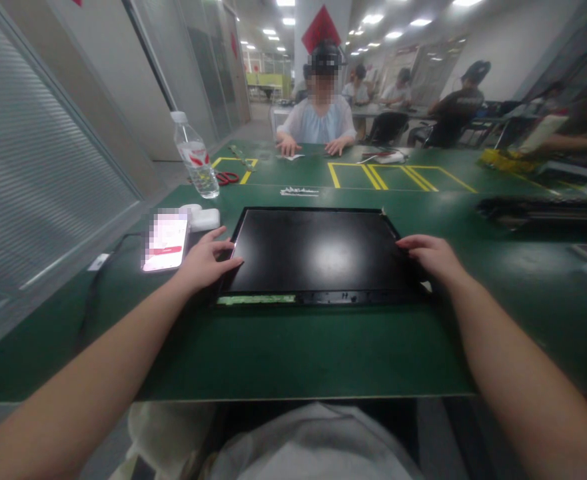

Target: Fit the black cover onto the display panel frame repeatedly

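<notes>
A black flat screen panel (318, 253) lies face up on the green table (293, 353) in front of me. My left hand (204, 261) rests on the panel's left edge, fingers curled over the rim and thumb apart. My right hand (430, 257) grips the panel's right edge, fingers bent over it. A strip of green circuit board (256, 300) shows along the panel's near left edge.
A phone (166, 243) with a lit screen lies left of the panel, a white object (203, 218) behind it. A water bottle (196, 160) and red scissors (228, 177) stand further back left. A person sits across the table (320, 117). Another dark panel (543, 213) lies at right.
</notes>
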`<state>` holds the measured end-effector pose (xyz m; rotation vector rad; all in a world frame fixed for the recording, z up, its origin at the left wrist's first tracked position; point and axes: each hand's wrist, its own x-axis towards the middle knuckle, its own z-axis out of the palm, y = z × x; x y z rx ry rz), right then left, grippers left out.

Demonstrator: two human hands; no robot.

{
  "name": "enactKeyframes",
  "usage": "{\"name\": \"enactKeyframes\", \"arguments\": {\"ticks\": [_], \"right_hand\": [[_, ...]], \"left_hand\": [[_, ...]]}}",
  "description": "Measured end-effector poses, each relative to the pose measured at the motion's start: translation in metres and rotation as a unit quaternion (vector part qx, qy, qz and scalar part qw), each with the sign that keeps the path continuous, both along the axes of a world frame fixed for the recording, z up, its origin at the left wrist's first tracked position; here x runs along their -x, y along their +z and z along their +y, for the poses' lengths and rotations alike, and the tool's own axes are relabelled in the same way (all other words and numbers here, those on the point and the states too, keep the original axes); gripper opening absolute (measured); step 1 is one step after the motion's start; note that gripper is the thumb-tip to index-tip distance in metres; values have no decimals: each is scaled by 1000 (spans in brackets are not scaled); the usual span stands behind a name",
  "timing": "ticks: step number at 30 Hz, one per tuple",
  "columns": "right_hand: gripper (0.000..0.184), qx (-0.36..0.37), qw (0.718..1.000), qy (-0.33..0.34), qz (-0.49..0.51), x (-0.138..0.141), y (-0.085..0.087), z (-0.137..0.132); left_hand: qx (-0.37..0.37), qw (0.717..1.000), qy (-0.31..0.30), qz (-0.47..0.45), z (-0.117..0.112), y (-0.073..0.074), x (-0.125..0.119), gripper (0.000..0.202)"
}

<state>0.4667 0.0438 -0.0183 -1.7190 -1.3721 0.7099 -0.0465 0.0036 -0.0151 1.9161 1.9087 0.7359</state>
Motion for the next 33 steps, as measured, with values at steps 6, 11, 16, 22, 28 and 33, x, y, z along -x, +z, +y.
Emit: {"name": "enactKeyframes", "arguments": {"ticks": [6,11,16,22,28,33], "right_hand": [[37,4,1000,-14,-13,3,2,-2],[35,-3,999,-8,-31,1,0,-1],[36,4,999,-8,-48,-2,-3,-1],[31,0,997,-13,-70,-1,-3,-3],[27,-3,991,-10,-133,2,-1,-3],[26,-25,989,0,-146,-2,-6,-1]], "left_hand": [[-10,999,-25,33,0,0,2,57],[-29,998,-57,27,-2,-1,-2,58],[-26,997,-69,-3,-5,-1,-6,61],[-26,994,-107,19,-4,2,-5,75],[-39,973,-212,86,-7,0,-11,72],[-29,966,-238,99,-8,4,-8,72]]}}
